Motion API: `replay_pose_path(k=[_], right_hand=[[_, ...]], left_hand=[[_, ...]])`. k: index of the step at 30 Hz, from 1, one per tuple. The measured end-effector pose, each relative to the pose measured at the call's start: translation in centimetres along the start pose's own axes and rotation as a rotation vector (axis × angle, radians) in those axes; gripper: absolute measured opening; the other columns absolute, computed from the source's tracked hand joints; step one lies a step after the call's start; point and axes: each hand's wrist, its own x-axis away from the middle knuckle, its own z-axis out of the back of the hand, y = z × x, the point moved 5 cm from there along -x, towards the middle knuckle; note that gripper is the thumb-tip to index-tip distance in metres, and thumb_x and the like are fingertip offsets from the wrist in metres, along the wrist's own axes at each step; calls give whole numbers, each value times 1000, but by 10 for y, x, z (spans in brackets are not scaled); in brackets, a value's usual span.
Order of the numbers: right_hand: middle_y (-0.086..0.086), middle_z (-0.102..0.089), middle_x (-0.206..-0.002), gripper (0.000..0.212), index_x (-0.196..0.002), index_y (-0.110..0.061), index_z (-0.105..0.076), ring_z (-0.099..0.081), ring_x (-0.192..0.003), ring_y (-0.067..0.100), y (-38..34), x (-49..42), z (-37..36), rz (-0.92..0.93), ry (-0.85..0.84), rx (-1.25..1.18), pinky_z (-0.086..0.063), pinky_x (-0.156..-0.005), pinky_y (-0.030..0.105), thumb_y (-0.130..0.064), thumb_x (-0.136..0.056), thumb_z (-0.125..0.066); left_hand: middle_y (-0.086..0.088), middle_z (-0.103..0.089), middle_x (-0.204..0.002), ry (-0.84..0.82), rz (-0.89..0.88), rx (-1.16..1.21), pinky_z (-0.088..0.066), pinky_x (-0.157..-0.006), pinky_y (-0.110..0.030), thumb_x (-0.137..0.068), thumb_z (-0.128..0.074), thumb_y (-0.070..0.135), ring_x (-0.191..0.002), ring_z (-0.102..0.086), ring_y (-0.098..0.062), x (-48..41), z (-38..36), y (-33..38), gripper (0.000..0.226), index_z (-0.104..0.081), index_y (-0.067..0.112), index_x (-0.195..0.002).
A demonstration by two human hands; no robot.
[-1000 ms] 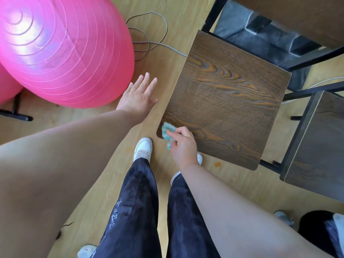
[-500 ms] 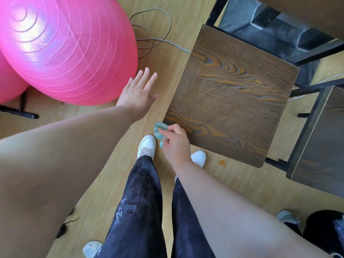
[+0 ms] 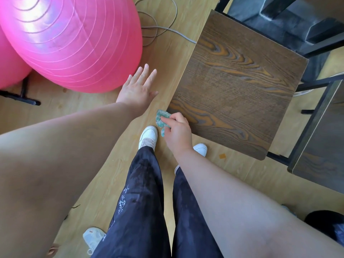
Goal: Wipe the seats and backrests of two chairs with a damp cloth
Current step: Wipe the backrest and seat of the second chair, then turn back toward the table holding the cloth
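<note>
- the cloth [image 3: 162, 119], teal and bunched, sits at the near-left corner of the chair seat [image 3: 238, 86], partly off its edge above the floor; whether it presses the wood i cannot tell.
- almost all of the near-square seat lies ahead and right of the cloth.
- the right grip [image 3: 176, 131] is at that same corner, so the nearer one; its curled fingers and thumb pinch the cloth.
- the left grip [image 3: 136, 88] hangs left of the seat, apart from it, fingers straight, holding nothing.
- a second seat [image 3: 323, 146] stands right of the first.

Left hand [image 3: 136, 90] splayed, right hand [image 3: 177, 134] pinching cloth [image 3: 161, 117]
</note>
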Motion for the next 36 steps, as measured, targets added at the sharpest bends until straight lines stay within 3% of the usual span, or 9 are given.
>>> replay_pose_path(k=[5,7,10,13,25,29,33,36], right_hand=[[1,-56,-106,38,-120,-10,-72,-53,-99,19,-18,-1,-19,6,-143,-94,-43,-83,18,7,-90,-58],[-2,-54,-106,35,-118,-10,-72,-54,-96,12,-29,1,-27,-38,-249,-197,-44,-78,11,7,-91,-57],[-5,-54,-110,34,-120,-13,-72,-54,-96,7,-40,2,-25,-80,-252,-240,-40,-74,3,2,-93,-57],[-5,-55,-108,34,-119,-16,-73,-53,-89,7,-45,-2,4,-111,-156,-250,-35,-72,-3,-1,-91,-60],[-3,-54,-120,31,-123,-18,-70,-51,-95,8,-74,14,242,-166,266,-129,-37,-80,8,-11,-93,-66],[-1,-54,-123,35,-129,-18,-65,-53,-104,14,-90,38,330,-142,409,-58,-43,-86,18,-13,-94,-64],[3,-54,-123,43,-135,-20,-59,-57,-110,24,-96,69,406,-146,560,-3,-53,-91,38,-16,-93,-65],[1,-55,-127,48,-140,-23,-53,-57,-114,19,-98,104,455,-203,694,-31,-56,-92,36,-22,-94,-67]], left_hand=[[-4,10,-167,34,48,10,-4,-125,-44,-107,-28,43,-153,9,-22,13,5,-16,63,1,24,-159],[-3,10,-167,53,90,10,-5,-125,-44,-107,-28,42,-154,8,-22,18,8,-25,62,1,25,-160],[-4,8,-167,75,148,32,-6,-125,-45,-107,-29,41,-154,7,-23,25,13,-37,62,-1,25,-160],[-4,9,-167,86,155,32,-6,-125,-46,-107,-31,41,-154,6,-23,30,26,-36,62,-2,25,-160],[-3,10,-167,174,-8,-130,-5,-124,-48,-107,-30,41,-153,10,-27,54,171,95,62,0,27,-159],[-5,11,-167,221,-113,-221,-5,-124,-50,-107,-28,40,-153,11,-28,66,242,151,61,1,28,-159],[-5,12,-167,260,-228,-294,-5,-124,-50,-106,-28,45,-153,12,-28,83,309,209,64,2,28,-159],[-2,8,-167,293,-292,-319,-7,-124,-49,-106,-30,46,-153,8,-28,97,348,245,64,1,29,-160]])
